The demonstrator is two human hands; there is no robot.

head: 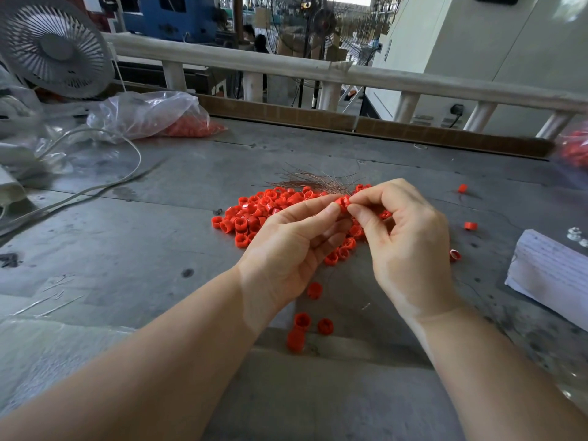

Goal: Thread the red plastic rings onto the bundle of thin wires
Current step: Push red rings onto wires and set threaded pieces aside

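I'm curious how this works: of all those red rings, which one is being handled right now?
The ring pinched between both hands' fingertips, raised above the pile; every other ring lies loose on the table.

Bare forearms — no sleeves, no rings.

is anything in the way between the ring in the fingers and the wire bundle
Nothing visible. Both hands, left hand and right hand, pinch one red ring right at the near end of the wire bundle; only fingertips surround it. The exact wire tips are hidden.
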